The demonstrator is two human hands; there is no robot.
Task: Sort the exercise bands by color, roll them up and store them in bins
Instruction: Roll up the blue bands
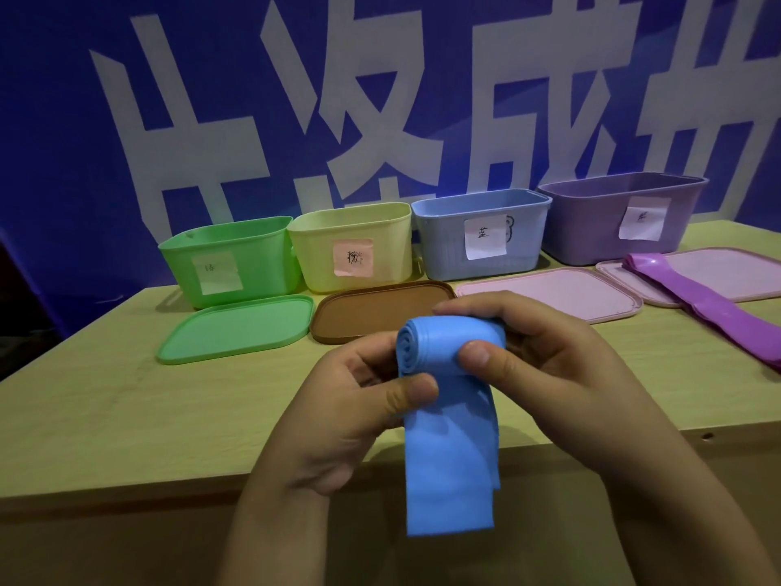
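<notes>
A blue exercise band (450, 437) is partly rolled at its top, and its loose tail hangs down over the table's front edge. My left hand (350, 399) pinches the roll's left end with thumb and fingers. My right hand (545, 357) grips the roll from the right, with its thumb on the front. A purple band (710, 302) lies flat at the right, across a pink lid. Along the back stand labelled bins: green (230, 260), yellow (350, 247), blue (481, 230) and purple (621, 217).
Lids lie in front of the bins: green (236, 329), brown (372, 310), and two pink ones (558, 293) (718, 268). The wooden table (105, 408) ends just below my hands. A blue banner with white characters (380, 99) hangs behind.
</notes>
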